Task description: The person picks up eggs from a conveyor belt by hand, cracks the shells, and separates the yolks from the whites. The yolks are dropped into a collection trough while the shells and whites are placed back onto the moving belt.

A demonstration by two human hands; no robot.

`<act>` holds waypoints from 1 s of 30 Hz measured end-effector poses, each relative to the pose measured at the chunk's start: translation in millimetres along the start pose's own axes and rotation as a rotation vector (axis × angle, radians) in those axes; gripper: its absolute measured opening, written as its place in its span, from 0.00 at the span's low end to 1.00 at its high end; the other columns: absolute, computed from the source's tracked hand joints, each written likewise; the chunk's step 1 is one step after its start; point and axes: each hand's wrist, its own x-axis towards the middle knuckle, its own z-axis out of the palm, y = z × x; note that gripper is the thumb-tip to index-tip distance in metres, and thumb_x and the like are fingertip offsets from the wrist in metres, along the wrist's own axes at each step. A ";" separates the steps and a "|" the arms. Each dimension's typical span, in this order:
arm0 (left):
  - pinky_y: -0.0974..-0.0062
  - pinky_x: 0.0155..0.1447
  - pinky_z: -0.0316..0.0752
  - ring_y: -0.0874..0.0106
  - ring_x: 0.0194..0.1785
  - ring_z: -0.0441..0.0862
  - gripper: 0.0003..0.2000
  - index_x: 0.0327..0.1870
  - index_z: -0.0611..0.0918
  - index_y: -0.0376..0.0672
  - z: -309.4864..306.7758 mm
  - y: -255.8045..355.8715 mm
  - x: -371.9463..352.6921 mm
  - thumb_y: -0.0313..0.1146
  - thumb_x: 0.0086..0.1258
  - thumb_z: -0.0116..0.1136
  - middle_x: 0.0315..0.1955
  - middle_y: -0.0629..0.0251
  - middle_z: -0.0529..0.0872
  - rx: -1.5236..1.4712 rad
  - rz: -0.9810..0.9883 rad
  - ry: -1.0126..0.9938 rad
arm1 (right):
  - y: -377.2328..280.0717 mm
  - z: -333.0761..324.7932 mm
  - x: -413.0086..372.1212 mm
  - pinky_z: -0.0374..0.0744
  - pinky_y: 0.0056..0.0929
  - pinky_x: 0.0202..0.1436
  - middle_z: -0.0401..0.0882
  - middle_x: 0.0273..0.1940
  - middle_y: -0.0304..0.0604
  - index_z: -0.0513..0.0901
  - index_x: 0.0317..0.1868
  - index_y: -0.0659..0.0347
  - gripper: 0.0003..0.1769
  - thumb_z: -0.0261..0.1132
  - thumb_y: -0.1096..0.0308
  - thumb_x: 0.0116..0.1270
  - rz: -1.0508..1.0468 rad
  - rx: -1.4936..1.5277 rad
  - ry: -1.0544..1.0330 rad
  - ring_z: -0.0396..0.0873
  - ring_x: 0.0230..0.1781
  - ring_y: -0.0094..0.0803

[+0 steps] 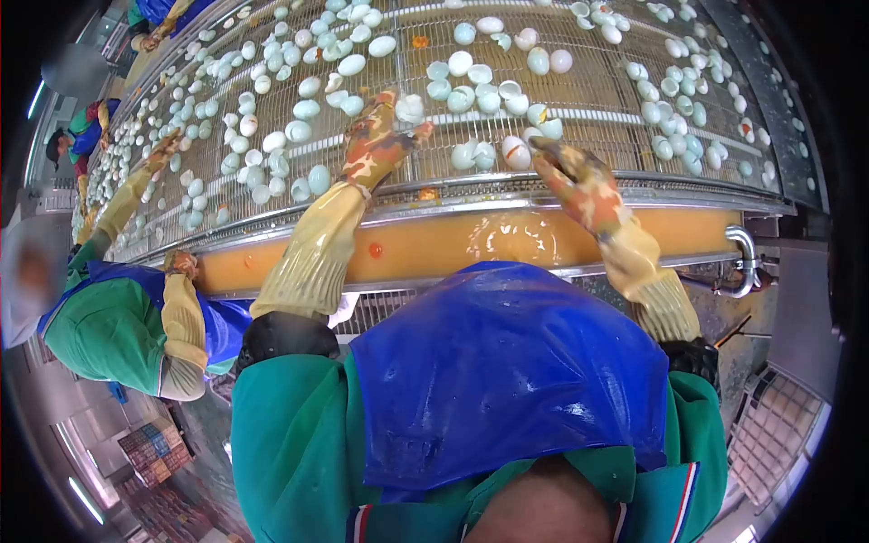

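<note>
My left hand (pixel 376 149), in a camouflage-patterned rubber glove with a long cream cuff, reaches over the wire mesh conveyor (pixel 412 167). Its thumb and fingers are spread apart, and a pale eggshell (pixel 409 109) lies in the gap beside them. Gloved the same way, my right hand (pixel 584 185) hangs over the conveyor's near edge, fingers loosely bent and apart, nothing visible in them. Close to its fingertips are a white egg with a brown streak (pixel 516 152) and a broken shell (pixel 549 128). More pale blue shells (pixel 472 156) lie between my hands.
Many pale eggs and shells (pixel 683 118) cover the mesh. A metal trough of orange-yellow liquid (pixel 425 249) runs along my side, with a bent steel pipe (pixel 747 262) at its right end. At left, a co-worker in green (pixel 113 317) reaches over the conveyor; others stand beyond.
</note>
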 end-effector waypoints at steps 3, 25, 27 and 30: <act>0.65 0.51 0.72 0.60 0.44 0.78 0.31 0.57 0.72 0.40 21.5 -8.9 5.4 0.53 0.59 0.60 0.40 0.52 0.80 -0.094 0.050 0.081 | 0.3 5.3 38.0 0.77 0.36 0.47 0.79 0.44 0.51 0.74 0.53 0.59 0.19 0.55 0.58 0.67 0.277 -0.519 -0.237 0.78 0.45 0.40; 0.75 0.51 0.73 0.71 0.48 0.78 0.20 0.55 0.76 0.39 139.9 107.6 -7.9 0.40 0.65 0.59 0.50 0.61 0.79 -0.610 0.004 -0.294 | 68.1 -42.8 -6.7 0.74 0.42 0.50 0.76 0.46 0.56 0.73 0.54 0.62 0.22 0.61 0.67 0.58 -0.208 -0.064 -0.051 0.75 0.46 0.52; 0.75 0.50 0.73 0.72 0.47 0.78 0.20 0.54 0.76 0.39 139.7 111.6 -17.1 0.39 0.65 0.60 0.49 0.62 0.80 -0.738 -0.091 -0.404 | 80.5 -56.3 -23.6 0.74 0.41 0.49 0.75 0.45 0.54 0.74 0.51 0.62 0.20 0.61 0.67 0.58 -0.281 -0.133 -0.124 0.74 0.45 0.50; 0.77 0.44 0.74 0.76 0.42 0.78 0.17 0.52 0.78 0.38 156.3 104.3 -27.1 0.35 0.64 0.61 0.42 0.65 0.82 -1.043 -0.047 -0.547 | 110.9 -68.3 -45.4 0.75 0.39 0.43 0.76 0.41 0.50 0.75 0.48 0.62 0.18 0.62 0.65 0.58 -0.259 -0.104 -0.224 0.75 0.40 0.46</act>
